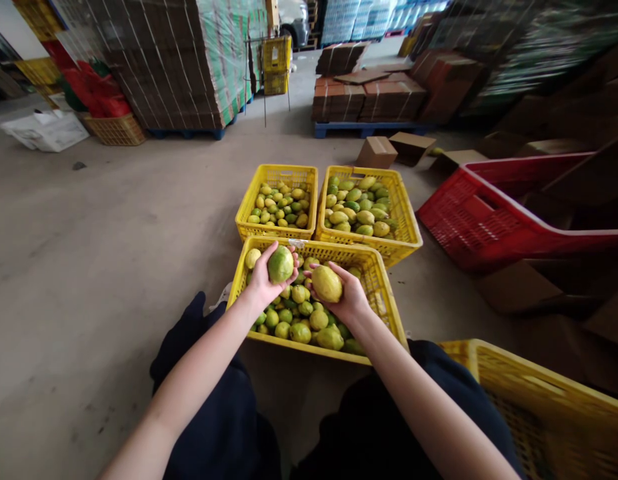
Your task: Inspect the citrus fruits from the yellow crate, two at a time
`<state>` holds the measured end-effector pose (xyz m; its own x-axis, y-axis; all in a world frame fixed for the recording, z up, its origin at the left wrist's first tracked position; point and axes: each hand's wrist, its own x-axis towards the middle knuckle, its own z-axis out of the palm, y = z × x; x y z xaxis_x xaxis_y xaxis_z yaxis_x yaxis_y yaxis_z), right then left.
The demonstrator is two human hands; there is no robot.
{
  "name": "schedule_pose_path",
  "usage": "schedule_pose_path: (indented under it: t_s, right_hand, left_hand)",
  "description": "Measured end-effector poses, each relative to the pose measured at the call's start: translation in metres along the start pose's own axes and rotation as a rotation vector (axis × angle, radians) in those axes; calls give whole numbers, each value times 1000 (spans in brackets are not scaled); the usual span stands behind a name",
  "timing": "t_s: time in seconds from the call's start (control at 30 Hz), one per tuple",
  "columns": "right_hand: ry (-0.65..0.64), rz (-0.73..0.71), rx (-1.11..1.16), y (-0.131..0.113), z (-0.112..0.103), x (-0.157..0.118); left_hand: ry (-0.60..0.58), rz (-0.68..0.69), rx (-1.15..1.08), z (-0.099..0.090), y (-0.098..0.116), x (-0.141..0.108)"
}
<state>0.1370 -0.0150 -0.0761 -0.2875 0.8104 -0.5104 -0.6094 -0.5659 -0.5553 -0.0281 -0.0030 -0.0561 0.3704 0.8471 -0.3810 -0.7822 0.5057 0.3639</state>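
Observation:
My left hand [267, 279] holds a green fruit [281, 265], fingers wrapped around its sides, above the near yellow crate [389, 313]. Close beside it, my right hand [349, 293] cups a yellower fruit [327, 284] in its palm. The two fruits are apart. Beneath both hands, the near crate holds many green and yellow fruits [300, 332]. Behind it stand two more yellow crates, the back left one [241, 207] with smaller fruits and the back right one [411, 223] with larger green and yellow fruits.
A red crate [469, 220] with cardboard stands at the right. Another yellow crate [539, 373] is at the lower right. Small cardboard boxes [377, 153] lie behind the fruit crates. Farther back are a blue pallet [363, 129] with stacked cardboard and a tall wrapped stack [159, 67].

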Motion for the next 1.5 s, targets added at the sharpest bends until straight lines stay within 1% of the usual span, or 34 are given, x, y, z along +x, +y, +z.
schedule_pose_path:
  t_s: [0.13,0.23,0.33,0.43,0.53,0.63,0.73,0.83,1.0,1.17,1.27,1.33,1.43,1.5]
  right_hand:
    - [-69,-41,34,1,3,-2]
    - [-144,-73,69,1,5,-4]
    - [-171,-95,106,0,5,-6]
    - [-194,-113,135,1,4,-7]
    - [-229,-127,124,2,4,-8]
    - [-238,-136,102,2,5,-9]
    - [-230,-144,90,1,8,-11]
    - [-213,-144,79,0,10,-13]
    - [-156,-98,89,1,8,-10]
    - [-51,-41,150,4,3,-4]
    - [-19,-25,163,4,2,-2]
    - [-17,-23,160,4,2,-2]
    - [-18,-19,159,3,4,-3]
    - [1,-18,162,3,4,-4]
  left_hand:
    - [-52,58,-14,2,0,-3]
    - [-49,86,-63,5,1,-7]
    - [-52,47,-72,7,3,-8]
    - [-79,15,-49,6,3,-8]
    - [-115,-7,1,6,2,-8]
    - [-131,-21,41,7,0,-8]
    - [-117,-17,58,9,1,-9]
    - [-74,-13,91,11,1,-10]
    - [-30,-12,109,8,0,-7]
    - [118,-4,19,1,-1,-3]
    - [180,3,-24,1,-2,-2]
    - [190,9,-27,2,-2,-3]
    - [173,8,-31,3,-1,-4]
    - [182,2,-54,3,-1,-3]
